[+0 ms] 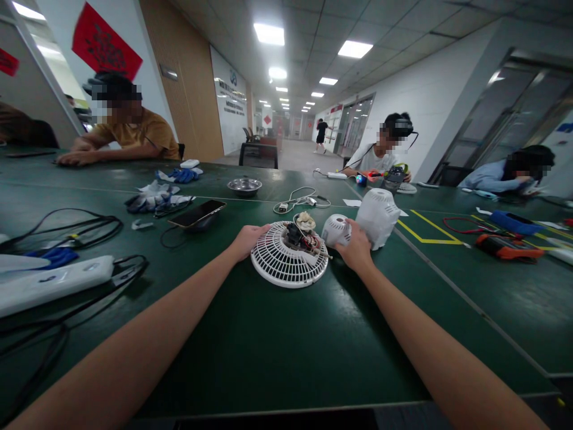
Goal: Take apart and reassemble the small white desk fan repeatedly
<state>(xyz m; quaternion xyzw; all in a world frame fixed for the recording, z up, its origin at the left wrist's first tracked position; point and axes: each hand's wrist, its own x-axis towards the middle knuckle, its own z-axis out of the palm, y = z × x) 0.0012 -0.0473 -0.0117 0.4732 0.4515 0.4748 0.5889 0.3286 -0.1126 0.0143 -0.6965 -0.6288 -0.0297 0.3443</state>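
My left hand [248, 241] grips the left rim of a round white fan grille [285, 267], thumb on top. On the grille's hub sits an exposed fan motor [301, 232] with red and dark wires and a cream-coloured bundle on it. Just to the right, my right hand [356, 246] is wrapped around a small rounded white motor cover [334, 228] with vent slots. Behind that hand stands a larger white plastic housing [379, 216], upright on the green table. The fingers' undersides are hidden in both grips.
A metal bowl [245, 187], a coiled white cable [301, 201] and a phone [199, 213] lie beyond the grille. To the left are a power strip [67, 284] and black cables. An orange multimeter [508, 247] lies right. Several people sit around the table.
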